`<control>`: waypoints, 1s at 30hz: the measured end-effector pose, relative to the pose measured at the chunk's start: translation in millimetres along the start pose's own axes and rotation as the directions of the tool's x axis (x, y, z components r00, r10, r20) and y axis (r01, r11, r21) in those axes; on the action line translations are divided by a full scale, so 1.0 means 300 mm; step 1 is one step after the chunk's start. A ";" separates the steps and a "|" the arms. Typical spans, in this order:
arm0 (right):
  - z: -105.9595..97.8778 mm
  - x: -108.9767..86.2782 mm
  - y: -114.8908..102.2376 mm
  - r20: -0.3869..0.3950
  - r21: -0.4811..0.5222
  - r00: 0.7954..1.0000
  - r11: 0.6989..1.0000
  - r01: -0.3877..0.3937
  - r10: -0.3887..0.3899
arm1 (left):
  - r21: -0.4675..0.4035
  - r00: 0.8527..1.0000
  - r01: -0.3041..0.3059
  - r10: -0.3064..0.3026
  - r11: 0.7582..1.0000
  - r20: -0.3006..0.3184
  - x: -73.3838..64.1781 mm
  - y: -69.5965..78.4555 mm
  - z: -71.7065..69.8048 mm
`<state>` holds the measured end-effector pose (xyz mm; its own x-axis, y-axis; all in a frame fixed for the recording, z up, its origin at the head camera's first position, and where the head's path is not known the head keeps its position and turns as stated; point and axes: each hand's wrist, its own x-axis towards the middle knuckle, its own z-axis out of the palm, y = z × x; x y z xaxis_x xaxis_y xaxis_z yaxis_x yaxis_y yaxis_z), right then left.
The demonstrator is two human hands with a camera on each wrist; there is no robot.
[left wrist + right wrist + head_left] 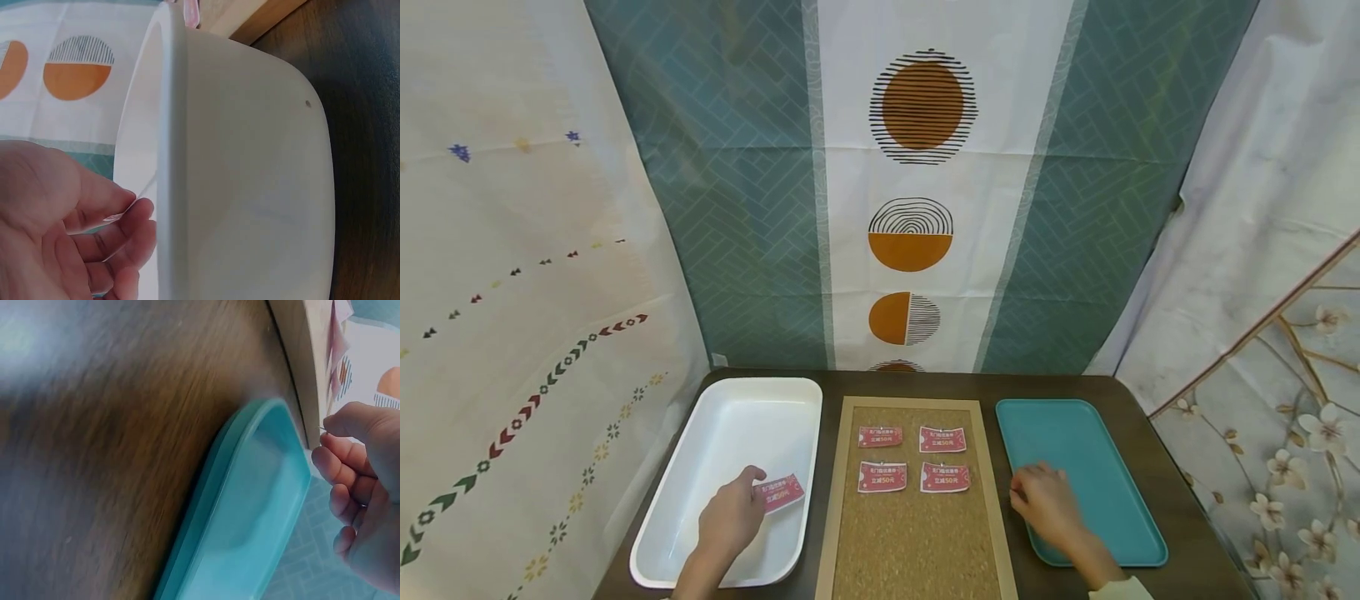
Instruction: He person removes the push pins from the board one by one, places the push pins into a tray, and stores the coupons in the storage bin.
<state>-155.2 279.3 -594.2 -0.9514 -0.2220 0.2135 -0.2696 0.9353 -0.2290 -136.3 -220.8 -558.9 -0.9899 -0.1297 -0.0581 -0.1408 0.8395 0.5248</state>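
A red paper coupon (781, 493) with white and yellow print is pinched between the thumb and fingers of my left hand (730, 515), above the white tray (715, 387). In the left wrist view only the coupon's thin edge shows at the fingertips. My right hand (1047, 504) is over the near left edge of the teal tray (1078, 450), beside the corkboard. Its thumb and index finger pinch a thin pin (322, 428), whose short tip sticks out. Several similar coupons (882, 477) hang in two rows on the upper half of the corkboard (925, 542).
The corkboard's raised wooden frame (830, 533) stands between the two trays. All sit on a dark brown wooden table (1180, 533). A green and white patterned cloth (910, 183) hangs behind, with pale printed curtains (512, 292) at both sides.
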 end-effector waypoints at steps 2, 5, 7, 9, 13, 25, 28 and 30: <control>-0.003 -0.003 0.012 0.014 -0.006 1.000 1.000 -0.009 0.009 | 0.012 1.000 0.012 -0.012 1.000 0.013 0.003 -0.003 0.003; -0.006 -0.007 0.028 0.028 -0.014 0.999 1.000 -0.018 0.019 | 0.020 0.999 0.022 -0.023 1.000 0.031 0.006 -0.005 0.008; -0.008 -0.010 0.037 0.028 -0.023 0.999 1.000 -0.020 0.020 | 0.018 0.999 0.021 -0.021 1.000 0.036 0.009 -0.006 0.013; -0.009 -0.014 0.045 0.017 -0.032 1.000 0.999 -0.015 0.016 | 0.013 0.999 0.013 -0.013 1.000 0.036 0.010 -0.007 0.017; -0.009 -0.023 0.055 -0.017 -0.057 1.000 0.998 0.000 -0.001 | 0.015 0.999 -0.007 0.006 1.000 0.033 0.010 -0.010 0.022; 0.000 -0.043 0.076 0.014 -0.089 0.999 0.996 -0.033 0.035 | 0.048 0.999 -0.020 0.018 0.999 0.048 0.011 -0.011 0.026; -0.005 -0.042 0.077 0.003 -0.090 1.000 0.995 -0.030 0.030 | 0.054 0.998 -0.004 0.000 0.999 0.066 0.010 -0.013 0.031; -0.005 -0.043 0.078 0.012 -0.095 0.999 0.995 -0.030 0.032 | 0.055 0.997 0.005 -0.009 0.998 0.080 0.010 -0.015 0.036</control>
<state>-149.2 304.4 -600.9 -0.9611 -0.1956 0.1951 -0.2254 0.9635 -0.1446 -139.0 -219.3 -570.7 -0.9868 -0.0950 -0.1308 -0.1467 0.8664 0.4773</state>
